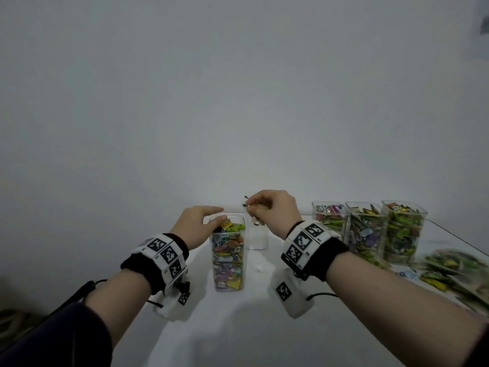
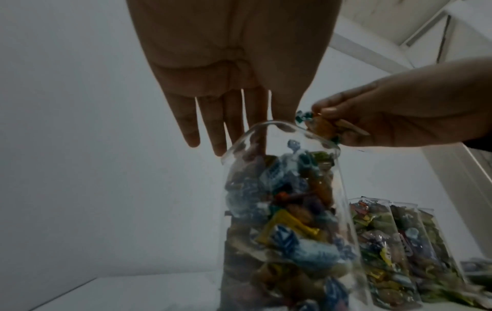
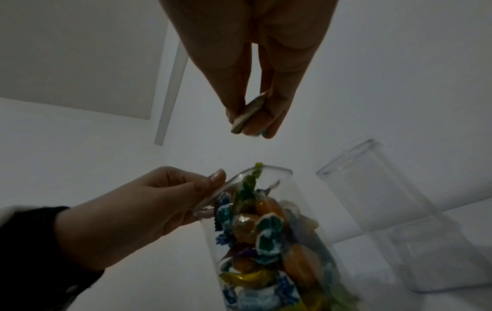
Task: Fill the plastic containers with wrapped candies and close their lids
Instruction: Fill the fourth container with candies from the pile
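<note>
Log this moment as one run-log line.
left hand: steadies full container rim | right hand: pinches wrapped candies above it | empty container: behind | lids: unseen

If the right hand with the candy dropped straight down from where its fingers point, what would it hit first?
Probably the rim of the nearly full candy container, or the top candies. The right hand hangs above and slightly behind it, so depth is unclear; it might meet the empty container instead.

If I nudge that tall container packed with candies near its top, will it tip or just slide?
Probably tips: the candy-filled container is tall on a narrow base, so a high push levers it. The candies reach almost to the rim, so it is likely heavy enough to resist sliding on the white table. The left hand touches its rim, which may steady it.
</note>
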The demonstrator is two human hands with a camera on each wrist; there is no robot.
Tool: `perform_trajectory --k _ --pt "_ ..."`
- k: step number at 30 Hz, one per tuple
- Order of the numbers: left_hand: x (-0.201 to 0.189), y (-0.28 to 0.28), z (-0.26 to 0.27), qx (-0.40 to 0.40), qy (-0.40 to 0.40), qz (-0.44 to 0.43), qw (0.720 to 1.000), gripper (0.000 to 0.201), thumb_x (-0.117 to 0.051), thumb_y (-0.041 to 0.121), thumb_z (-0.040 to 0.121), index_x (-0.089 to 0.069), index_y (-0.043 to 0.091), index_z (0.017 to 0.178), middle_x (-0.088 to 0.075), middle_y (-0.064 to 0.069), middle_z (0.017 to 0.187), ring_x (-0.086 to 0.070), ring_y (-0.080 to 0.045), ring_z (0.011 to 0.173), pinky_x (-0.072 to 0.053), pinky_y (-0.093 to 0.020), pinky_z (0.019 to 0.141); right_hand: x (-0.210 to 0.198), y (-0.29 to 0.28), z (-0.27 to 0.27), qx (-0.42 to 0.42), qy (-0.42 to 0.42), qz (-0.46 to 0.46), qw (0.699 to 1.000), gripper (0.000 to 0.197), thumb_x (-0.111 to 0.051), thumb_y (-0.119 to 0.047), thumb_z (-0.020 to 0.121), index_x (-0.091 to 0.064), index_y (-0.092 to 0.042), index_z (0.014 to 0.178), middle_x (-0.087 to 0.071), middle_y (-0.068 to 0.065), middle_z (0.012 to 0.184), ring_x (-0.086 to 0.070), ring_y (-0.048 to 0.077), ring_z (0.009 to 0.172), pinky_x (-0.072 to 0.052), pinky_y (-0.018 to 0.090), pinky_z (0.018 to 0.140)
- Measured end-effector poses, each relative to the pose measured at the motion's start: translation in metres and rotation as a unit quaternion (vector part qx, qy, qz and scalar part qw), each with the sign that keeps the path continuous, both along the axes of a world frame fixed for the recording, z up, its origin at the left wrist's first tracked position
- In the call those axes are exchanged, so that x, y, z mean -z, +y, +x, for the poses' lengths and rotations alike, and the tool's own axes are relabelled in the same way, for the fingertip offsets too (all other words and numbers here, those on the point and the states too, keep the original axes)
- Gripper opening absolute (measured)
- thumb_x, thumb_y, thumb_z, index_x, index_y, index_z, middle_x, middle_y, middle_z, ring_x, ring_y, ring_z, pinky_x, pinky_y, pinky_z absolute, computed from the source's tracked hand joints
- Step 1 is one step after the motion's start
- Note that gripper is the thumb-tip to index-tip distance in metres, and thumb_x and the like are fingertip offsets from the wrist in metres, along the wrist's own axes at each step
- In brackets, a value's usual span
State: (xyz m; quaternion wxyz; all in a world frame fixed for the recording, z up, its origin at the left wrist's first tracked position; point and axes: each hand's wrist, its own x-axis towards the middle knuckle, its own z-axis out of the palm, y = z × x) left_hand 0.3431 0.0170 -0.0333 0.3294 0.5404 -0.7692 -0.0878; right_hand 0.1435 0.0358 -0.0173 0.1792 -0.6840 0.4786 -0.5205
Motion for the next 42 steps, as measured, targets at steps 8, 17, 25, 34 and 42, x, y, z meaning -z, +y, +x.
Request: perform_trajectory --k 8,17,25,34,42 --pt "0.003 0.000 0.010 0.031 -0.045 -0.007 0.998 0.032 -0.054 0.035 0.095 -0.066 0.017 0.118 -0.064 0.000 0.123 -0.053 -0.017 0.119 -0.039 -0.029 0.099 -0.002 -0.024 0.046 -0.037 0.080 0.007 0.996 0.013 -0.065 -0.007 0.084 -0.075 -0.014 0.085 -0.065 -0.006 0.073 -0.056 0.002 0.063 -0.041 0.004 0.058" --pt "0.005 -0.009 0.016 0.020 0.012 -0.042 0.999 0.024 -0.063 0.033 0.089 -0.071 0.021 0.109 -0.068 0.010 0.107 -0.058 -0.002 0.095 -0.040 -0.018 0.079 -0.009 -0.025 0.035 -0.071 0.126 0.048 0.988 0.041 -0.048 0.001 0.081 -0.071 -0.030 0.098 -0.071 -0.001 0.087 -0.063 0.005 0.082 -0.045 0.006 0.059" --pt "-0.007 -0.008 0.012 0.045 -0.036 -0.023 0.998 0.020 -0.067 0.022 0.087 -0.073 0.020 0.105 -0.074 0.003 0.098 -0.065 -0.005 0.095 -0.043 -0.015 0.082 -0.010 -0.028 0.026 -0.049 0.283 0.085 0.954 0.024 -0.075 -0.029 0.078 -0.075 -0.022 0.100 -0.072 -0.002 0.097 -0.058 0.004 0.084 -0.037 0.007 0.062" --pt "-0.012 -0.001 0.006 0.024 -0.140 -0.006 0.990 0.030 -0.059 0.041 0.090 -0.073 0.020 0.106 -0.070 0.001 0.104 -0.059 -0.013 0.097 -0.044 -0.027 0.082 0.005 -0.034 0.034 -0.010 0.343 0.048 0.938 0.021 -0.068 -0.029 0.085 -0.075 -0.014 0.098 -0.047 0.001 0.100 -0.046 0.016 0.102 -0.033 0.021 0.078" --pt "0.021 0.011 0.017 0.002 0.130 0.083 0.988 0.081 -0.074 0.048 0.073 -0.038 0.024 0.142 -0.045 0.008 0.122 -0.049 -0.016 0.118 -0.045 -0.024 0.087 0.015 -0.025 0.016 -0.005 0.111 0.077 0.991 0.026 -0.056 -0.019 0.091 -0.067 -0.023 0.113 -0.064 0.003 0.108 -0.055 0.012 0.083 -0.047 0.027 0.086"
